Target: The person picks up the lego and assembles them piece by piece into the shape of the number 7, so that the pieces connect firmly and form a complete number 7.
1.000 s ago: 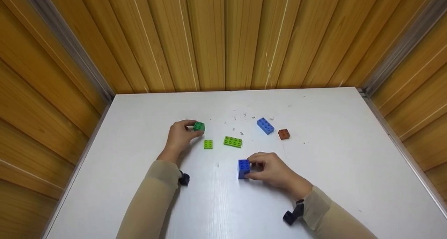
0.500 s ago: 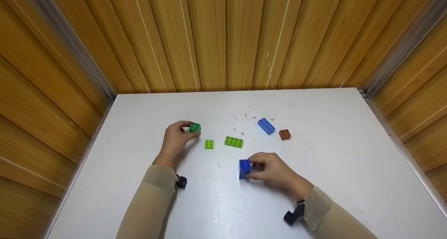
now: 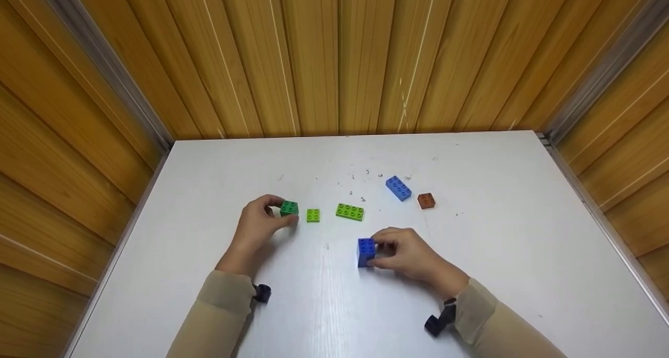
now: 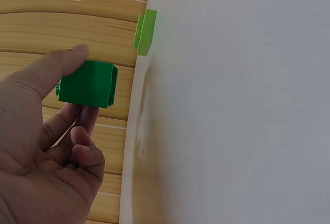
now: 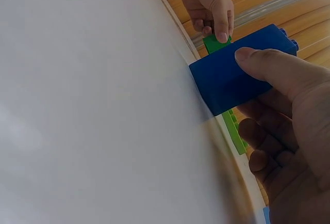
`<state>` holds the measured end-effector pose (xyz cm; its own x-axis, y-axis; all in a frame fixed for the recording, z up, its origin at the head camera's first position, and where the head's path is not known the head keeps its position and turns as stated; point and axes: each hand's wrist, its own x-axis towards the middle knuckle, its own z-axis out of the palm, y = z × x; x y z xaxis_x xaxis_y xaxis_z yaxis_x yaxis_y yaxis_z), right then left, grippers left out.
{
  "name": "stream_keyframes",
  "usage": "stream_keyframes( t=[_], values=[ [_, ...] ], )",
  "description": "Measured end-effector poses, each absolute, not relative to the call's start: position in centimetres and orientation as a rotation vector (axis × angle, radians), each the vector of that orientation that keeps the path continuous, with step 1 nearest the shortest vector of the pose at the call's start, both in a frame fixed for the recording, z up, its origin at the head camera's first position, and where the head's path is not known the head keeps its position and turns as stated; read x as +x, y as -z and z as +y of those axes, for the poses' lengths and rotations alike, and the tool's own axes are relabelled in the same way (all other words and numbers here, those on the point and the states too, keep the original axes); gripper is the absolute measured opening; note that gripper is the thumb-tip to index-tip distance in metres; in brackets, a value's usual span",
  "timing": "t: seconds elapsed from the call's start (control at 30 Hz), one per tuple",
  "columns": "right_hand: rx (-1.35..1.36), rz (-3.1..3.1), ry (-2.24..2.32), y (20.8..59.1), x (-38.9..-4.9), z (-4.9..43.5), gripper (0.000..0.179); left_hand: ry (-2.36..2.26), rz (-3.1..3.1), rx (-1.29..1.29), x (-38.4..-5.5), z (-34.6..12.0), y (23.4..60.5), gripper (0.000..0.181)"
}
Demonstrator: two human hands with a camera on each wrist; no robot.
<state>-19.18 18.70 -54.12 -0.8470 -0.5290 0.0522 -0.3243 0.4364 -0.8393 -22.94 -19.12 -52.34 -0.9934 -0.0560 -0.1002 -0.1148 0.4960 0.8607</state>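
My left hand [image 3: 261,222] pinches a dark green building brick [image 3: 289,208] between thumb and fingers, left of the small lime brick. In the left wrist view the green brick [image 4: 87,83] is held off the white table, its hollow underside toward the tabletop. My right hand [image 3: 410,253] grips a tall dark blue brick [image 3: 366,252], studs up, nearer the front. The right wrist view has the thumb flat along the side of the blue brick [image 5: 240,69]; its lower edge is at or very near the table.
On the white table [image 3: 324,316] lie a small lime brick [image 3: 312,215] and a longer lime brick [image 3: 349,211]. Farther back right are a light blue brick [image 3: 399,188] and a brown brick [image 3: 426,200]. A wood-patterned wall [image 3: 334,60] rises behind the table.
My left hand, with the green brick, has moved left and then toward the front, so it is now level with the small lime brick. The right hand and blue brick have stayed put.
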Motion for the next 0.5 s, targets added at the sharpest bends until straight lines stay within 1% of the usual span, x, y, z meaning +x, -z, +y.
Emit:
stream_keyframes(
  t=[0.2,0.37,0.5],
  values=[
    [-0.736,2.459,1.379,53.8,-19.3,18.8,0.036,-1.516,2.655,-0.09,-21.1,-18.3,51.5,0.04],
    [-0.726,2.454,1.386,53.8,-19.3,18.7,0.036,-1.513,2.642,-0.04,-20.2,-17.5,50.6,0.038],
    [-0.723,2.466,1.367,54.1,-19.2,18.6,0.038,-1.513,2.645,0.057,-19.7,-16.7,50.0,0.039]
  ],
)
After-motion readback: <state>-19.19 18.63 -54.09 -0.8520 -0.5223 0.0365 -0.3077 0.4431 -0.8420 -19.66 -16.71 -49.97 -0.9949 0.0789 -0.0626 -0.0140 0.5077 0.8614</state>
